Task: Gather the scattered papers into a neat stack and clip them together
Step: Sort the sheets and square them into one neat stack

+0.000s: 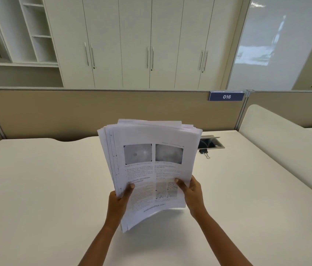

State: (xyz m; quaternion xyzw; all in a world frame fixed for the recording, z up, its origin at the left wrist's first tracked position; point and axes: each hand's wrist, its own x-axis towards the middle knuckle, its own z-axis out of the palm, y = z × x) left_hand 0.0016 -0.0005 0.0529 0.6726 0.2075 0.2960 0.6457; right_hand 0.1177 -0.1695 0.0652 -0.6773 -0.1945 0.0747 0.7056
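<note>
left hand: grip clamped on the papers' left edge, thumb on the front sheet, fingers behind; forearm rises from the bottom of the frame.
right hand: grip clamped on the right edge, thumb on the front page, fingers wrapped behind.
papers: held upright and tilted between both hands above the surface, printed side toward the camera; top edges uneven, sheets fanned at upper left, bottom corner sagging; whether it touches the surface is unclear.
binder clip: black, lying on the surface beyond and right of the papers, apart from both hands.
cable box: recessed opening just behind the clip; contents too dark to tell, maybe cords.
partition: behind the surface, sign reading 016.
</note>
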